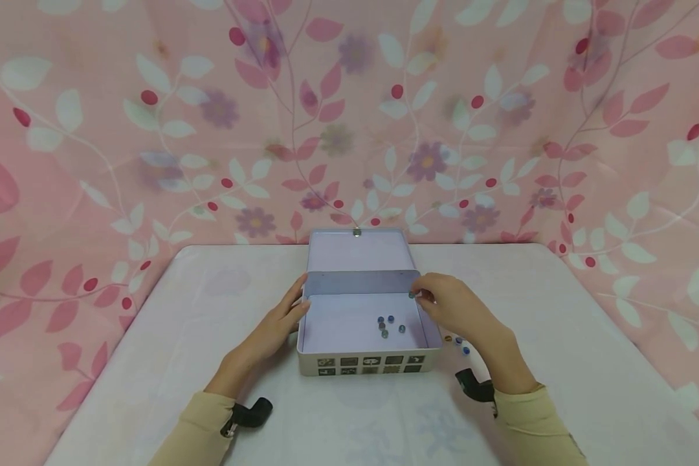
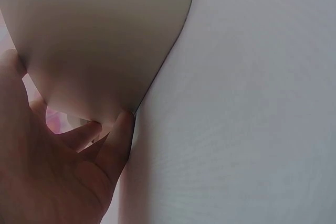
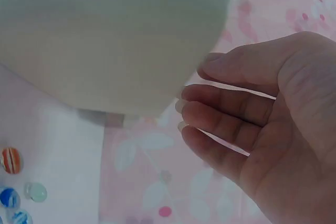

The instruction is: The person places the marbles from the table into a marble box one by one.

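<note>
Evidently the right hand is pinching a small marble over the right rear part of the open box; the dim head view is leaving its colour hard to make out, and in the right wrist view the box wall is hiding the pinch. The left hand is spreading wide along the box's left side, its fingers touching the outer wall; some of them are disappearing behind the thumb and the wall.

Five marbles are lying on the box floor, too small for their patterns to show. Outside, by the right side, an orange marble, a pale marble and two blue marbles are resting on the white-covered table, the left frame edge cutting into the group. The lid is standing open behind, and small printed squares are blurring along the front.
</note>
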The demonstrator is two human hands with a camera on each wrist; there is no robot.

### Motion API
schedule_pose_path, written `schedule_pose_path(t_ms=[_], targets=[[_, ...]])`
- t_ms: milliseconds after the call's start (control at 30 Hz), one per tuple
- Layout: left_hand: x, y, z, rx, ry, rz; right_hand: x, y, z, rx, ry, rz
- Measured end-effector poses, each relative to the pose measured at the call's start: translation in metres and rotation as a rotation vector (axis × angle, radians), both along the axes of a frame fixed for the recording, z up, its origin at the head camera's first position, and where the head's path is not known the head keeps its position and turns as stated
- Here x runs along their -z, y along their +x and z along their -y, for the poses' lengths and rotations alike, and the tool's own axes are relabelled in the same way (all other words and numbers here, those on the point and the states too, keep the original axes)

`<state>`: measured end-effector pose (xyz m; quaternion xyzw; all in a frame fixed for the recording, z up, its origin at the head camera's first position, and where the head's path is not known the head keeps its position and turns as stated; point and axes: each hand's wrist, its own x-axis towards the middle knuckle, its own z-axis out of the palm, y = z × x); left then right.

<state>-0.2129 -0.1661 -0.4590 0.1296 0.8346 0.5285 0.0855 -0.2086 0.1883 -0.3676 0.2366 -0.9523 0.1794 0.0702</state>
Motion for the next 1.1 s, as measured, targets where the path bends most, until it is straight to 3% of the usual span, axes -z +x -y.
schedule_pose_path(t_ms=[200,567,833,1100], targets=[[-0.001,0.001,0.001,0.005,0.005,0.002,-0.001,-0.005,-0.015,0.061,0.039,0.037],[-0.012,0.006,0.000,0.019,0.011,0.054,0.006,-0.009,-0.032,0.152,0.143,0.330],[0.000,0.002,0.002,0.016,0.010,0.009,0.022,-0.016,-0.040,0.166,0.184,0.353],[0.001,0.000,0.000,0.007,0.010,0.005,0.036,-0.022,-0.044,0.180,0.193,0.383]])
